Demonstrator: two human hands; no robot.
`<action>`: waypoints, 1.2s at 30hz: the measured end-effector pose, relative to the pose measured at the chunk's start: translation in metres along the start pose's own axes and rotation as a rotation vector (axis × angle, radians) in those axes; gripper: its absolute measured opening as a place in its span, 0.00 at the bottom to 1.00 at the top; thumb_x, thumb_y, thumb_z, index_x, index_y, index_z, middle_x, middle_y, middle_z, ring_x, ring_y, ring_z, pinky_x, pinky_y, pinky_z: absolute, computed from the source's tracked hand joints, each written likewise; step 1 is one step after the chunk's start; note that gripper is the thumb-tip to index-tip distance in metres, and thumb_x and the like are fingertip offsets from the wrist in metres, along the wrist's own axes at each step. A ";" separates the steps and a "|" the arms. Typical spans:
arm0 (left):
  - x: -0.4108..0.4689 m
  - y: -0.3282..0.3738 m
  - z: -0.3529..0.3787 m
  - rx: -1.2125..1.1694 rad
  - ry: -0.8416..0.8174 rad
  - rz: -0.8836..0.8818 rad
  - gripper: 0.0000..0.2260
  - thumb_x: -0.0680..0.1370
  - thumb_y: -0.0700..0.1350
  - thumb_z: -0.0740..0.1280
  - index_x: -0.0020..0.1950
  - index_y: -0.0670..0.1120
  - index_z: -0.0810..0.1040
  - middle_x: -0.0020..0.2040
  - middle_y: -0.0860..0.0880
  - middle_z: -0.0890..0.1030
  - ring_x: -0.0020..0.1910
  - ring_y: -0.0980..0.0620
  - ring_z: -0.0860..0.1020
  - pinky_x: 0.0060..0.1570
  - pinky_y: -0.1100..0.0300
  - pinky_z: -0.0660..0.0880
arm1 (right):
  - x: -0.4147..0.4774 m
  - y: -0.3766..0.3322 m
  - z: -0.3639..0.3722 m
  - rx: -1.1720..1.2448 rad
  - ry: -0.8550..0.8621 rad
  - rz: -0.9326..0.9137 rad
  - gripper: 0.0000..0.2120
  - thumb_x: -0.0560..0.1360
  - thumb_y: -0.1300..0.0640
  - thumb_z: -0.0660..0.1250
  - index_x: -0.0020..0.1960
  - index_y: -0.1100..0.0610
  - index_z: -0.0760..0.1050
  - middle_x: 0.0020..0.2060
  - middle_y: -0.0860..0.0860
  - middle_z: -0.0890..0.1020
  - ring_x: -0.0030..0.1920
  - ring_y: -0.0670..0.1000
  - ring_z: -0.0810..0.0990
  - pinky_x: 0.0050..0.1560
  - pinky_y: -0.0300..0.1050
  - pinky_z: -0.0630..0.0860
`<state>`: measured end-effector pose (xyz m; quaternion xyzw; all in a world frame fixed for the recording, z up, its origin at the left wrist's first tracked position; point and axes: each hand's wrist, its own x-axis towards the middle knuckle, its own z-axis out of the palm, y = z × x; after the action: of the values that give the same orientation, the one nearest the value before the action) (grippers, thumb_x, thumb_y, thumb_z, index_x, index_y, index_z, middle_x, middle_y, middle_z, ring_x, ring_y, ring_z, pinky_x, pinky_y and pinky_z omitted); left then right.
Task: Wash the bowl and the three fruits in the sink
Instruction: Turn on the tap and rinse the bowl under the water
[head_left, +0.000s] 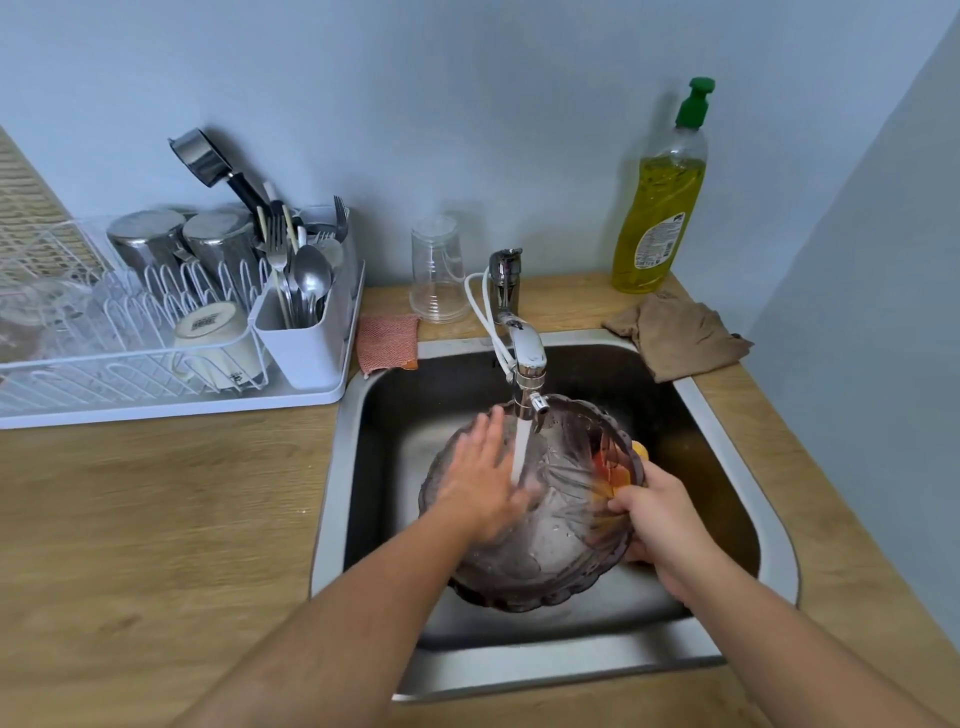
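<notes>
A smoky glass bowl (540, 556) with a scalloped rim is held tilted over the steel sink (737, 447), under the running tap (527, 358). My right hand (660, 525) grips the bowl's right rim. My left hand (480, 478) lies flat and open inside the bowl, fingers spread, beside the water stream. Orange and red fruit (640, 450) shows behind and through the bowl's right wall; how many pieces there are I cannot tell.
A white dish rack (171, 384) with cups and cutlery stands on the wooden counter at left. An upturned clear glass (438, 270), a pink sponge (387, 340), a yellow dish-soap bottle (660, 208) and a brown cloth (680, 335) sit behind the sink.
</notes>
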<state>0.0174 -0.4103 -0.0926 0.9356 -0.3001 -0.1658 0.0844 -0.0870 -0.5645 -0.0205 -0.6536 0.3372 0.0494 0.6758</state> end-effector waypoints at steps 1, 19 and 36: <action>-0.003 0.010 0.003 -0.091 -0.072 0.024 0.32 0.79 0.64 0.49 0.77 0.57 0.36 0.78 0.45 0.35 0.77 0.41 0.37 0.76 0.44 0.41 | 0.001 0.001 0.002 0.015 0.009 -0.001 0.21 0.74 0.70 0.55 0.62 0.53 0.72 0.49 0.58 0.81 0.48 0.60 0.80 0.35 0.51 0.80; 0.001 -0.023 -0.008 -0.074 -0.027 -0.041 0.34 0.79 0.65 0.48 0.77 0.51 0.35 0.76 0.49 0.30 0.76 0.49 0.33 0.76 0.50 0.39 | 0.003 -0.001 0.023 -0.018 0.060 -0.088 0.19 0.72 0.71 0.58 0.50 0.48 0.75 0.47 0.57 0.80 0.48 0.60 0.80 0.42 0.59 0.82; -0.041 -0.051 0.011 0.017 -0.135 -0.016 0.35 0.79 0.65 0.49 0.79 0.48 0.42 0.79 0.49 0.41 0.78 0.50 0.40 0.77 0.50 0.43 | 0.014 -0.004 0.015 -0.112 0.173 -0.182 0.15 0.78 0.62 0.60 0.56 0.44 0.74 0.51 0.50 0.80 0.53 0.56 0.79 0.54 0.62 0.79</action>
<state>0.0096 -0.3463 -0.1050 0.9253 -0.2989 -0.2269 0.0545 -0.0680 -0.5570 -0.0255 -0.7199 0.3304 -0.0498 0.6084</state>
